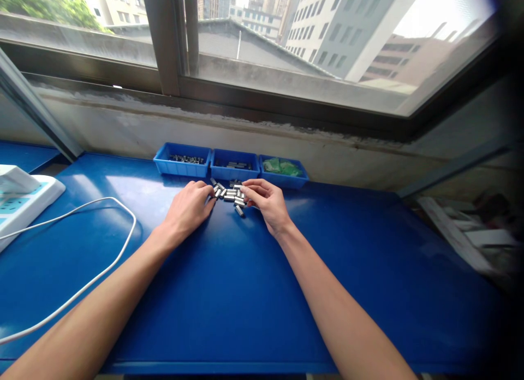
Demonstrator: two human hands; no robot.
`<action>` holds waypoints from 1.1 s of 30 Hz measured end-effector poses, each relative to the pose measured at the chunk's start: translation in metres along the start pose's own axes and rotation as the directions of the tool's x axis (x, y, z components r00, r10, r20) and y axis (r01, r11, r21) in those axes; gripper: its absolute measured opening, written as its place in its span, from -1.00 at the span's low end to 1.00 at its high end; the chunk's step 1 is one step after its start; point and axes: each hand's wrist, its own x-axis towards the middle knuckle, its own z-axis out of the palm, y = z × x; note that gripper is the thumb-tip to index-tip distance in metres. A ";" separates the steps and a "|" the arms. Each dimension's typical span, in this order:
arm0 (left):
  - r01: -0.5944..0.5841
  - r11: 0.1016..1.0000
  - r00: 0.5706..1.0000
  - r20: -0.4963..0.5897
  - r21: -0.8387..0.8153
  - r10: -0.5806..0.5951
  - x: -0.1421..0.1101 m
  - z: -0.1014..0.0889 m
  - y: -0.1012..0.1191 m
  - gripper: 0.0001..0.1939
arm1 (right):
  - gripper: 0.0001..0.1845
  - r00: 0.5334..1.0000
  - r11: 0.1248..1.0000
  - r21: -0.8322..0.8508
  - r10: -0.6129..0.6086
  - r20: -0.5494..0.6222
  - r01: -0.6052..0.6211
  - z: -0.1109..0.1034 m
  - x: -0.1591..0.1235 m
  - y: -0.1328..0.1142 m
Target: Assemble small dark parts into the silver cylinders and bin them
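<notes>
A loose cluster of small silver-and-black oblong pieces (230, 194) lies on the blue tabletop (229, 292); their exact kind is too small to tell. At the cluster's left edge is my left hand (191, 204), its fingers curled and its thumb drawn in against the pieces. My right hand (267, 203) reaches in from the right, with thumb and forefinger pinched at one of the oblong pieces. Both sets of fingertips partly hide what they touch. One piece lies slightly apart at the near side of the cluster.
Behind the cluster stand three blue bins: a left bin (182, 168) of small metal parts, a middle bin (233, 175) with dark oblong pieces, and a right bin (282, 179) holding green packets. A white cable (133, 227) and power strip (28, 205) lie at left.
</notes>
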 end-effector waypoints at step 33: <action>-0.055 0.998 0.998 0.006 -0.030 0.055 0.003 0.000 0.000 -0.77 | -0.89 0.895 0.594 -0.784 -0.429 -0.121 0.179 0.020 0.070 -0.008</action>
